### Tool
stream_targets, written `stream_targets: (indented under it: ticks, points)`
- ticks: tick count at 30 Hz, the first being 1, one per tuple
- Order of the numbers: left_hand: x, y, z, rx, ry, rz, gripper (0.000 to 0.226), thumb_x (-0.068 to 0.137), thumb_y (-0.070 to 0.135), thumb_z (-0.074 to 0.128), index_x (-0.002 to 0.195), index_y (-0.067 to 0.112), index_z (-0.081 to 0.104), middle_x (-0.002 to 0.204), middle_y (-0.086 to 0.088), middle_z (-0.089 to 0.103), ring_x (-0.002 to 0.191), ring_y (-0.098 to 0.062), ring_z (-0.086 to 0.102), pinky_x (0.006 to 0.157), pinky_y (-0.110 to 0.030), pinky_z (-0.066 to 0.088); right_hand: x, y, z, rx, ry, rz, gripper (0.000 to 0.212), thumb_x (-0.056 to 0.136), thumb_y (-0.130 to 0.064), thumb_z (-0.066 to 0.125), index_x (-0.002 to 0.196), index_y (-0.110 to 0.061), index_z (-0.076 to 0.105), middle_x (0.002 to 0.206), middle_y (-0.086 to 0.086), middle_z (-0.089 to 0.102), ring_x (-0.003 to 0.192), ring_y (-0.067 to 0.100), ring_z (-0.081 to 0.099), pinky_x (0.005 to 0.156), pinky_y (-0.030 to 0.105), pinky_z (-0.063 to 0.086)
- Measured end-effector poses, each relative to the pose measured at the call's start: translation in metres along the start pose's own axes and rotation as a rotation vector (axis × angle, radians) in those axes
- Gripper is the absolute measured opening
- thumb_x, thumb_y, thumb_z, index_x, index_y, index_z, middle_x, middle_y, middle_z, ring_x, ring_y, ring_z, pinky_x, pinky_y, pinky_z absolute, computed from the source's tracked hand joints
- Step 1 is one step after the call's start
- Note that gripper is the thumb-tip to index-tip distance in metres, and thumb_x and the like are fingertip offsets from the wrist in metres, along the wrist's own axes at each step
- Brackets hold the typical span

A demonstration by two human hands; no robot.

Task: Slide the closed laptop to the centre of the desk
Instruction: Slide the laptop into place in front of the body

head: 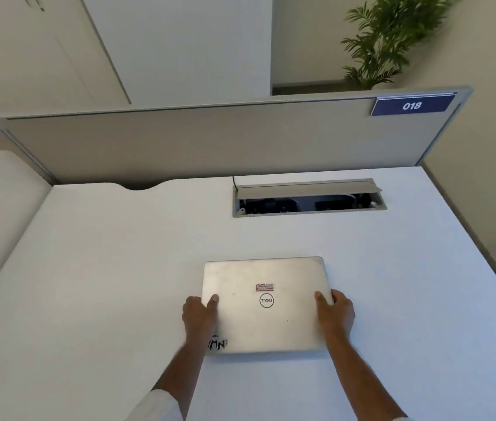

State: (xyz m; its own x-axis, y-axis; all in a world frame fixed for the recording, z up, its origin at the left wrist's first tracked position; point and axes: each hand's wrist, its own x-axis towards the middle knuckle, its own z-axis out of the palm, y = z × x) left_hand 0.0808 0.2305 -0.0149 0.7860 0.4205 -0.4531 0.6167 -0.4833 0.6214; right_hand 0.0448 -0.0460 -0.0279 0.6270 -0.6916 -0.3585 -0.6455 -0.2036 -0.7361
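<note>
A closed silver laptop [266, 311] lies flat on the white desk [104, 284], a round logo and a small red sticker on its lid. My left hand [199, 314] grips its left edge, thumb on the lid. My right hand [336, 312] grips the right edge the same way. A black-and-white sticker shows at the lid's near left corner, partly hidden by my left wrist.
An open cable hatch [309, 198] with its flap raised sits in the desk beyond the laptop. A grey partition [210, 141] with a "018" label [412, 105] closes the far edge. A plant [389, 41] stands behind it. A white rounded surface [0, 208] borders the left.
</note>
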Motion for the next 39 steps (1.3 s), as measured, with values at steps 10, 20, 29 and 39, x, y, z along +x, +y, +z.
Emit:
stream_targets:
  ticks: [10, 20, 29, 39]
  points:
    - [0.036, -0.026, -0.04, -0.035, 0.077, -0.029, 0.047, 0.088, 0.033, 0.07, 0.102, -0.011, 0.058, 0.105, -0.03, 0.066, 0.098, -0.046, 0.063, 0.086, -0.049, 0.053, -0.022, -0.027, 0.048, -0.152, -0.057, -0.047, 0.043, 0.087, -0.033, 0.065, 0.123, -0.009, 0.064, 0.122, 0.016, 0.063, 0.111, 0.037, 0.059, 0.097, 0.049, 0.048]
    - [0.04, -0.026, -0.044, 0.004, 0.098, -0.002, 0.044, 0.088, 0.033, 0.07, 0.105, -0.005, 0.059, 0.114, -0.025, 0.061, 0.108, -0.045, 0.058, 0.093, -0.051, 0.051, -0.027, -0.032, 0.049, -0.204, -0.048, -0.085, 0.041, 0.09, -0.028, 0.064, 0.124, -0.004, 0.061, 0.125, 0.019, 0.057, 0.118, 0.037, 0.051, 0.1, 0.047, 0.043]
    - [0.034, -0.023, -0.046, 0.089, 0.103, 0.019, 0.04, 0.089, 0.036, 0.068, 0.106, 0.001, 0.058, 0.116, -0.02, 0.058, 0.11, -0.041, 0.057, 0.092, -0.05, 0.048, -0.033, -0.028, 0.049, -0.173, -0.017, -0.097, 0.036, 0.09, -0.023, 0.065, 0.118, -0.002, 0.064, 0.125, 0.02, 0.054, 0.114, 0.037, 0.053, 0.099, 0.043, 0.042]
    - [0.031, -0.022, -0.045, 0.091, 0.116, 0.012, 0.039, 0.089, 0.036, 0.068, 0.106, 0.002, 0.059, 0.116, -0.019, 0.058, 0.113, -0.041, 0.054, 0.094, -0.048, 0.046, -0.044, -0.034, 0.051, -0.242, 0.008, -0.115, 0.038, 0.094, -0.022, 0.061, 0.125, -0.001, 0.06, 0.127, 0.02, 0.051, 0.115, 0.039, 0.049, 0.1, 0.044, 0.038]
